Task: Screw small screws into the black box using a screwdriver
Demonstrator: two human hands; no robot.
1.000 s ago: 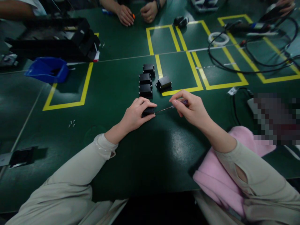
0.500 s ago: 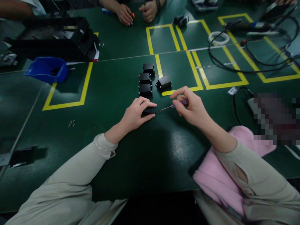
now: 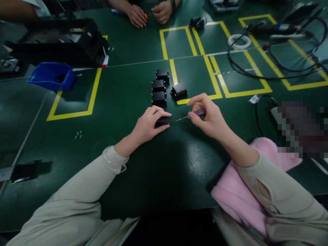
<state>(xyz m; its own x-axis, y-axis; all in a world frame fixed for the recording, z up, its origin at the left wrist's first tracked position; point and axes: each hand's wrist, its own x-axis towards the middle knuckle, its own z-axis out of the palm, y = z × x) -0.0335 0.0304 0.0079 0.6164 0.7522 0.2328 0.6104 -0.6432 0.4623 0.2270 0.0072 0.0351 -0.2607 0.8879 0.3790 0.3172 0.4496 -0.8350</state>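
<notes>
My left hand is closed around a small black box, pressing it to the green table. Between the fingers of my right hand is a screwdriver with a purplish, see-through handle. Its thin shaft points left, and the tip meets the right end of the held box, near a small screw. Just beyond my left hand, several similar black boxes with silver screws at their corners stand in a row, the nearest box close to my knuckles. Another black box sits tilted to their right.
Loose screws lie to the left. A blue bin stands before a black tray. A pink cloth lies under my right forearm. Cables and a white tape ring are at right. Across the table are another person's hands.
My right fingers have shifted slightly on the screwdriver, showing more of its handle. My left hand and the black box stay in place.
</notes>
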